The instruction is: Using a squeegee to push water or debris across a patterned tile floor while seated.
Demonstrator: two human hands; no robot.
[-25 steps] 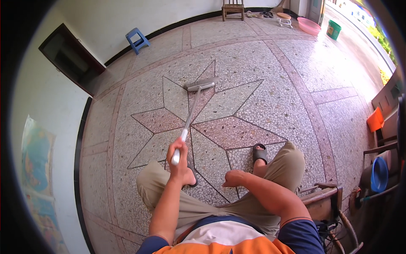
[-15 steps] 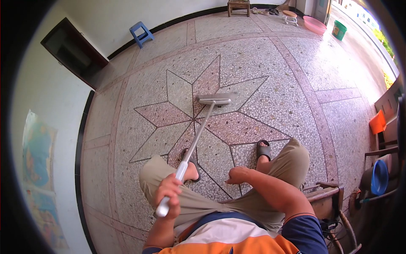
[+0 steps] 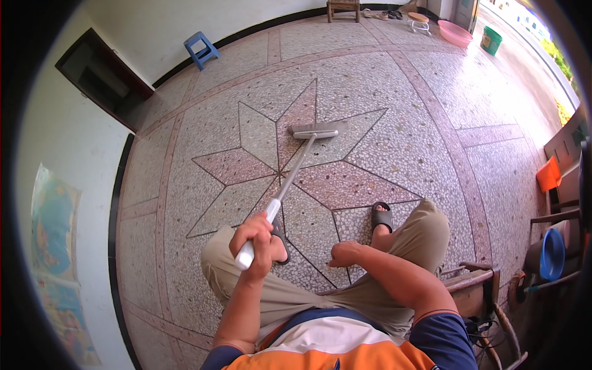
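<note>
My left hand (image 3: 251,242) is wrapped round the thick white grip of a long-handled squeegee (image 3: 298,169). Its metal pole slants forward from my left knee, and the wide pale head lies across the star pattern on the floor (image 3: 345,61). A grey, smeared strip shows along the head's far side; whether it presses on the floor I cannot tell. My right hand (image 3: 346,253) hangs between my knees, its fingers curled in with nothing seen in them, and the forearm leans on my right thigh.
To the right stand a wooden chair (image 3: 472,280), a blue basin (image 3: 552,254) and an orange container (image 3: 548,174). Along the far side are a blue stool (image 3: 201,49), a wooden stool (image 3: 343,7), a pink basin (image 3: 455,33) and a green bucket (image 3: 491,40). A dark doorway (image 3: 102,77) opens at left.
My left hand has moved forward and slightly right with the squeegee, and its head has slid a little farther away. The right hand keeps its place.
</note>
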